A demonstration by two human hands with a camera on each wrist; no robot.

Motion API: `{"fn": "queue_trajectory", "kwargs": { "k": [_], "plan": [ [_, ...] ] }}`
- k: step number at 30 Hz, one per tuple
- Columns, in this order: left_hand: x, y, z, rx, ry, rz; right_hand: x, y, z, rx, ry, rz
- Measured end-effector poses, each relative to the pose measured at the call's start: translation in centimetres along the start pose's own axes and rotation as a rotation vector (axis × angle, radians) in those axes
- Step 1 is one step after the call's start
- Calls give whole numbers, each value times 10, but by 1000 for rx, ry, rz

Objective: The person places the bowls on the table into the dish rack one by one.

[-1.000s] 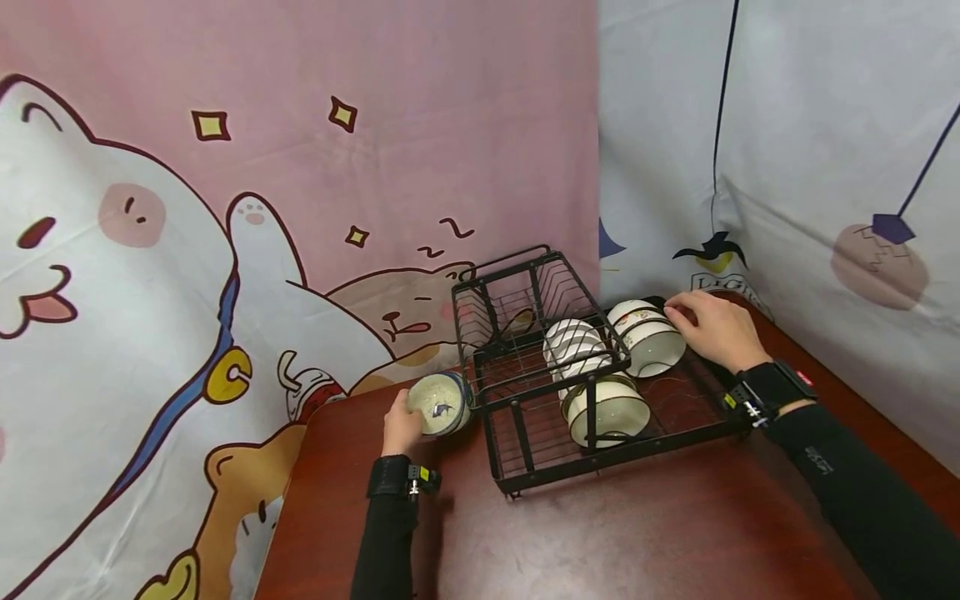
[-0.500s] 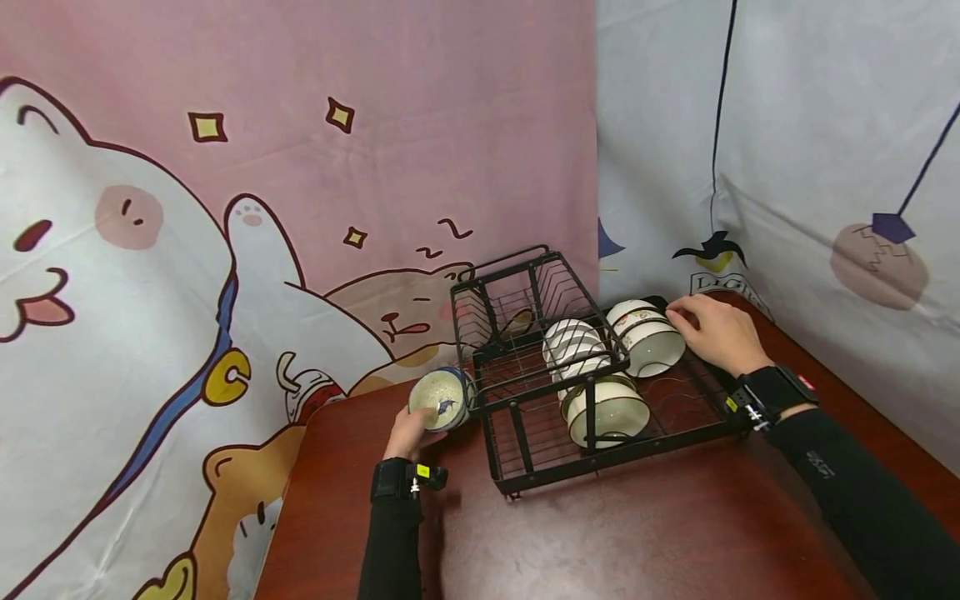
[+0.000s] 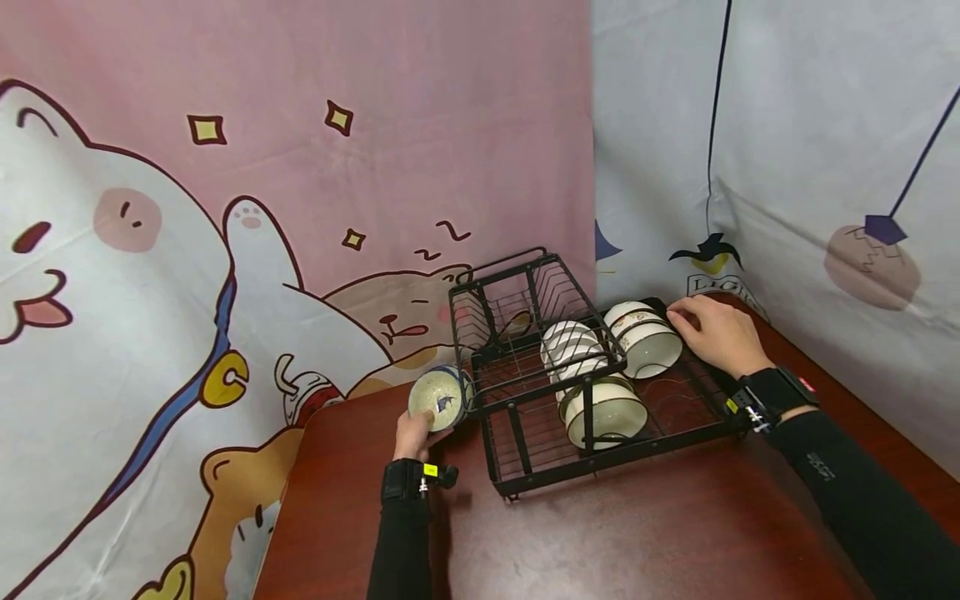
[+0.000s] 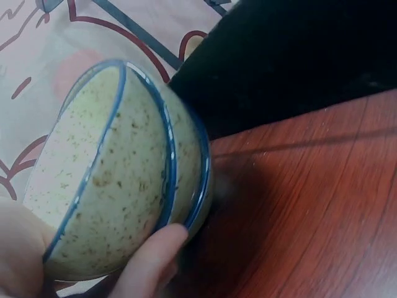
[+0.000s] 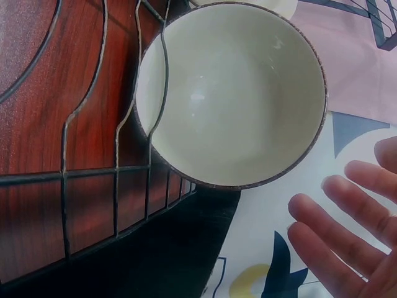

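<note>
My left hand (image 3: 416, 433) grips a stack of speckled cream bowls (image 3: 437, 398) with blue rims, left of the black dish rack (image 3: 540, 475). In the left wrist view the nested bowls (image 4: 130, 167) lie tilted, the thumb over the front rim and a fingertip on the outside. My right hand (image 3: 720, 333) is beside white bowls with dark rims (image 3: 651, 350) at the rack's right end. The right wrist view shows its fingers (image 5: 341, 236) spread and apart from the nearest white bowl (image 5: 229, 93).
The two-level rack also holds several white bowls (image 3: 573, 350) and larger dark-rimmed bowls (image 3: 611, 417) on its lower level. Its upper basket (image 3: 551, 392) overhangs part of them. The brown table (image 3: 637, 533) meets printed curtains (image 3: 420, 167) at the back and right.
My left hand and forearm have shifted slightly right, with the hand lower around the speckled bowls. The bowls have barely moved, and my right hand stays beside the white bowls.
</note>
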State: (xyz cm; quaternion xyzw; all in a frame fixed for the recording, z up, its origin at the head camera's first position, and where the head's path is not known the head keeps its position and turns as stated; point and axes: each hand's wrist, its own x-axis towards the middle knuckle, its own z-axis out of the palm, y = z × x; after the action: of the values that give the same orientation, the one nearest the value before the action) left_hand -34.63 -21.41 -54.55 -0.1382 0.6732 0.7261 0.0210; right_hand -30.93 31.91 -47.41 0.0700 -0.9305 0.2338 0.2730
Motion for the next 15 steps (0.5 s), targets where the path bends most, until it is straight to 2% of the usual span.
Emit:
{"fn": "queue_trajectory", "kwargs": {
  "k": [5,9,15],
  "plan": [
    [6,3,-5,-74,-65,-56,1,1,-3,3,-7,24],
    [13,4,-8,-111,-105,-71,1,2,-6,5,-7,40],
    [19,3,-11,-82,-153,-87,0,6,-10,1,-15,43]
  ]
}}
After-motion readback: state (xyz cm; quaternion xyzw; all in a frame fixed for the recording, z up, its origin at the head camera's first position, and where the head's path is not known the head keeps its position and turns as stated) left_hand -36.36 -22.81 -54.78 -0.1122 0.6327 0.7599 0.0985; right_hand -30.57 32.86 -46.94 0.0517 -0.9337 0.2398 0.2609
